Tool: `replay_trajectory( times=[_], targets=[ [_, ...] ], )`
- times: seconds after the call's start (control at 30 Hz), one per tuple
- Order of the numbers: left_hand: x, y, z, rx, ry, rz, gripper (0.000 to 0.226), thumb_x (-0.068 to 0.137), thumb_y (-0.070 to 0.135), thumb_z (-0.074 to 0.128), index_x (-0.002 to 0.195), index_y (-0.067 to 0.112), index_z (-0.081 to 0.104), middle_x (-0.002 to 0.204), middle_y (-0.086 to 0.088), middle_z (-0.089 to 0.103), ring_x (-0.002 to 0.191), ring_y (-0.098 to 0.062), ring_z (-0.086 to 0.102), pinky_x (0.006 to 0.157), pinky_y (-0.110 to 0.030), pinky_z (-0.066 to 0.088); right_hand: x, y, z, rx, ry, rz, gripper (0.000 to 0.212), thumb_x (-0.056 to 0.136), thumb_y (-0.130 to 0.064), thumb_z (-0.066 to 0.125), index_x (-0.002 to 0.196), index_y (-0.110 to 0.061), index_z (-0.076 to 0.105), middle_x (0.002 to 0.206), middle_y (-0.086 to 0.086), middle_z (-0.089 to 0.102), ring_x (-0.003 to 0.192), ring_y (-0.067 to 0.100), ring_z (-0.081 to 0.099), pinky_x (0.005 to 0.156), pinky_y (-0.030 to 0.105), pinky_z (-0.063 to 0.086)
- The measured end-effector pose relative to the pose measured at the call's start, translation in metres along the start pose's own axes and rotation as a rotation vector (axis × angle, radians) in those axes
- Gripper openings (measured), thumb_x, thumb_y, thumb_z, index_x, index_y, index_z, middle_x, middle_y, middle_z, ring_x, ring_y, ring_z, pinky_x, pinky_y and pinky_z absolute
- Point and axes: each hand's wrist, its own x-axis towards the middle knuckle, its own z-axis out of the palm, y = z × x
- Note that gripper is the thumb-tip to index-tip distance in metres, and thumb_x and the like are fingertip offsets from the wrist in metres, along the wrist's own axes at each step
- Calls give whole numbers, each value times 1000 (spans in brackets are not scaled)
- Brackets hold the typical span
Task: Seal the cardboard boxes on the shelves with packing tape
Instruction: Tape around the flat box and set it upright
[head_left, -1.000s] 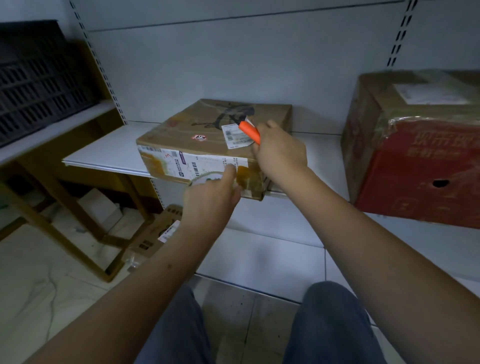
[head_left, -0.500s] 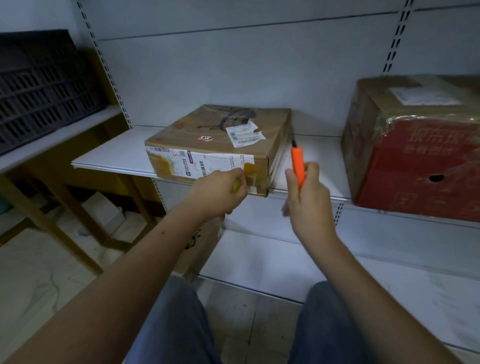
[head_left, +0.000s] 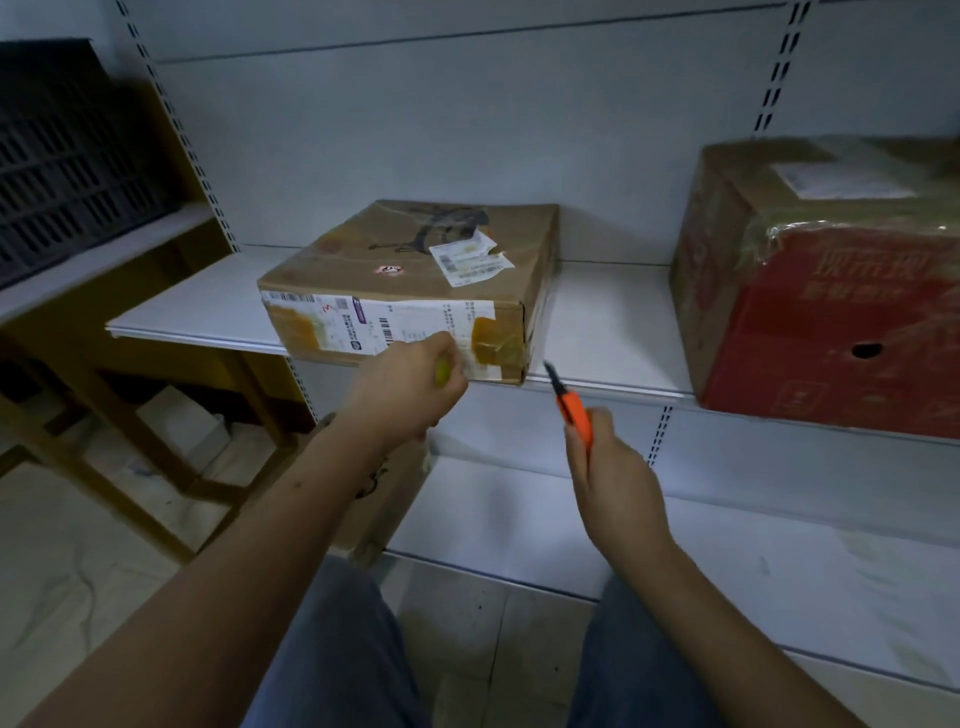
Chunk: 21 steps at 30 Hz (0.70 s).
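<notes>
- Your right hand (head_left: 615, 475) had come off the top of the flat cardboard box (head_left: 410, 280) and dropped below and to the right of the box's near right corner, apart from it.
- That hand was clenched around the orange utility knife (head_left: 573, 413), blade end tilted up toward the same corner but not touching the box.
- A second earlier the knife lay over the box top beside the torn white label (head_left: 470, 257); half a second earlier it stood upright just right of the box; by this moment it sat lower and leaned.
- Your left hand (head_left: 405, 392) stayed at the box's front face, fingers curled around something yellow-green that I took for the tape roll (head_left: 443, 372); most of it was hidden, so I could not be certain.
- A second earlier a pale arc showed above that hand, in front of the box; it was no longer visible.
- The box rested on the white shelf (head_left: 597, 332), front edge at the shelf lip, brown tape patches on its front face.
- My reading: the tape strip was cut and this box was nearly sealed.
- The larger red box (head_left: 831, 291) stood well to the right of the flat box, on the same shelf, untouched.
</notes>
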Motion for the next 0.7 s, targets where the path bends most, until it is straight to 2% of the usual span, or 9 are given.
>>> replay_trajectory(
  times=[0.07, 0.17, 0.27, 0.33, 0.37, 0.47, 0.57, 0.63, 0.7],
  targets=[
    [0, 0, 3, -34, 21, 2, 15, 100, 41, 46, 102, 29, 55, 86, 4, 69, 49, -9, 66, 60, -38, 62, 30, -14, -14, 6, 125, 2, 29, 104, -35, 32, 116, -12, 46, 79, 2, 54, 59, 24, 49, 52, 32, 33],
    [-2, -4, 3, -134, 23, -23, 12, 100, 40, 48, 100, 32, 56, 85, 6, 68, 50, -9, 67, 55, -38, 62, 80, -12, -18, -159, 261, 12, 29, 102, -23, 38, 121, -5, 50, 96, 14, 55, 76, 36, 56, 59, 35, 34],
    [-5, -5, 4, -208, 3, -42, 10, 101, 35, 50, 101, 28, 58, 88, 5, 67, 54, -10, 68, 51, -32, 60, 114, 8, -6, -388, 146, 15, 40, 95, -11, 50, 133, 2, 50, 106, 21, 58, 94, 39, 56, 65, 40, 37],
    [-8, -6, 8, -244, -8, -44, 10, 101, 33, 52, 102, 26, 58, 92, 5, 65, 57, -10, 68, 50, -29, 59, 124, 15, -3, -524, 34, -1, 45, 93, -11, 52, 136, 0, 49, 117, 19, 59, 107, 38, 53, 86, 44, 40],
    [-9, -7, 11, -254, -5, -43, 10, 101, 33, 52, 102, 27, 59, 93, 6, 66, 58, -10, 68, 51, -30, 60, 126, 15, -4, -530, 34, -33, 44, 95, -16, 52, 137, -3, 49, 125, 17, 57, 114, 37, 51, 99, 46, 35],
    [-10, -13, 17, -284, 9, -40, 13, 101, 37, 52, 103, 27, 59, 103, 7, 64, 62, -13, 68, 52, -33, 61, 123, -4, -21, -148, 182, -247, 54, 103, -30, 45, 151, -8, 35, 152, 13, 39, 136, 31, 37, 116, 43, 22],
    [-11, -19, 21, -327, 8, -35, 12, 100, 38, 52, 102, 28, 59, 107, 10, 62, 65, -14, 68, 54, -36, 61, 122, -28, -29, 95, 6, -447, 66, 102, -41, 46, 158, -23, 15, 163, -12, 6, 151, 17, 10, 121, 38, 16],
    [-13, -21, 22, -367, 12, -43, 10, 100, 37, 54, 101, 29, 59, 105, 11, 62, 68, -14, 67, 53, -34, 61, 127, -28, -17, 108, -62, -517, 62, 99, -39, 54, 154, -24, 29, 163, -9, 15, 152, 17, 11, 122, 47, 21],
    [-17, -23, 24, -415, 20, -50, 7, 99, 35, 56, 98, 30, 60, 102, 8, 64, 68, -12, 67, 50, -30, 59, 131, -25, -5, 200, -30, -506, 55, 96, -34, 61, 145, -21, 42, 156, -3, 36, 149, 18, 21, 120, 46, 26]
  ],
)
